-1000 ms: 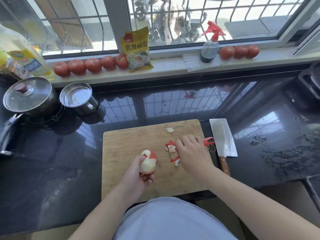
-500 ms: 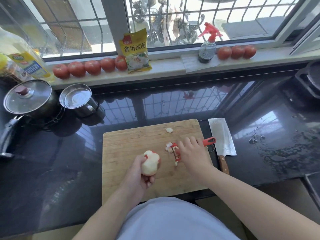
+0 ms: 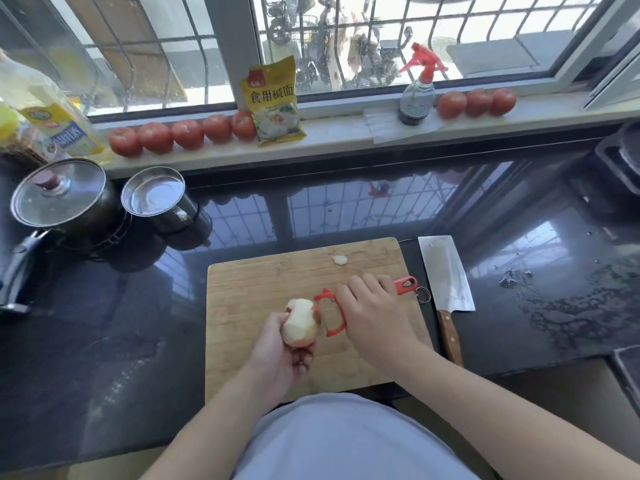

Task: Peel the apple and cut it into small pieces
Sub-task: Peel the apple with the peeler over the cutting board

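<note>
Across the middle of the frame ran the dark polished desk (image 3: 346, 216), and at lower centre lay the wooden cutting board (image 3: 263, 289), with both hands working above it. To the board's right, on the desk, rested a cleaver (image 3: 445, 271), blade toward the window and wooden handle toward the person, untouched. The right hand (image 3: 377, 317) was closed round the handle of a red peeler (image 3: 334, 315), whose looped end and key ring stuck out past the fingers; its blade head sat against the right side of the apple (image 3: 300, 323). The left hand (image 3: 280, 358) gripped the apple from below, holding it up over the board's lower centre. Most of the fruit showed pale flesh; a thin strip of red skin remained along its right edge, by the blade. A small pale scrap (image 3: 340, 260) lay near the board's far edge.

Peeling looked nearly finished. The next move probably called for turning the apple to clear the last skin, then swapping peeler for cleaver with the fruit steadied on the board.
</note>
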The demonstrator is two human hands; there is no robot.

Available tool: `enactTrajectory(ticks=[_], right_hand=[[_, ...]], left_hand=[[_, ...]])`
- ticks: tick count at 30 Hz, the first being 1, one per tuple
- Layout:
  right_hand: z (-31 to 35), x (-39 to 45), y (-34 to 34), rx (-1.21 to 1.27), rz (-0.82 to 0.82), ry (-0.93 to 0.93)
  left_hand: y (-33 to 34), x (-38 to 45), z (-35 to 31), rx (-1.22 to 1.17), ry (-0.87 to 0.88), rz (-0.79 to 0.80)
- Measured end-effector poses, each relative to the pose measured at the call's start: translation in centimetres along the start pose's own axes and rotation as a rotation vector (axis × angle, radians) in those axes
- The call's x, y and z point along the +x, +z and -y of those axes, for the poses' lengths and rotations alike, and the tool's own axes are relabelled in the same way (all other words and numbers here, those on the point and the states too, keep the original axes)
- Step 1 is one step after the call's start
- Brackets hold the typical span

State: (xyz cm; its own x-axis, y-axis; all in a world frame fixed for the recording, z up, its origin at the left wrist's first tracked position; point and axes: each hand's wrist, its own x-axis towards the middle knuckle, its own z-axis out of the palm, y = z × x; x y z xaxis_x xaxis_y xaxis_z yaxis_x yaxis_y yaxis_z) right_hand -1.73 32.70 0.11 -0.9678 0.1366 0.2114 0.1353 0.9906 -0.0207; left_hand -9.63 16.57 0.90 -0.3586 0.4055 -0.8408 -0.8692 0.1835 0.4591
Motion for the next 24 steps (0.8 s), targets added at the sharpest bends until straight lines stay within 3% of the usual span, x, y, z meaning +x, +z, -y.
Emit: enactTrajectory(ticks=[6,8,12,15,20,24], right_hand=[[0.4,0.3,0.4,0.022,-0.037,-0.012],[-0.8,0.2,1.6,-0.037,0.069,0.037],[-3.1,-0.1,2.3,-0.144,0.438,0.245],[-3.0,-0.2,2.1,-0.166,0.52,0.237],[-2.7,-0.1,2.1,-0.095,0.465,0.261],[-1.1,-0.5,1.2,-0.002,0.12,0.14]], left_hand=[[0.8,-0.1,0.1,-0.001,0.078,-0.023],[0.9,-0.2,0.0,-0.022,0.103,-0.033],[0.9,-0.7,-0.6,-0.075,0.112,0.017],[0.5,-0.6,-0.9,-0.165,0.079,0.085],[-0.4,-0.3,-0.6,-0.308,0.037,0.172],[-0.3,-0.4,-0.9,-0.29,0.091,0.199]])
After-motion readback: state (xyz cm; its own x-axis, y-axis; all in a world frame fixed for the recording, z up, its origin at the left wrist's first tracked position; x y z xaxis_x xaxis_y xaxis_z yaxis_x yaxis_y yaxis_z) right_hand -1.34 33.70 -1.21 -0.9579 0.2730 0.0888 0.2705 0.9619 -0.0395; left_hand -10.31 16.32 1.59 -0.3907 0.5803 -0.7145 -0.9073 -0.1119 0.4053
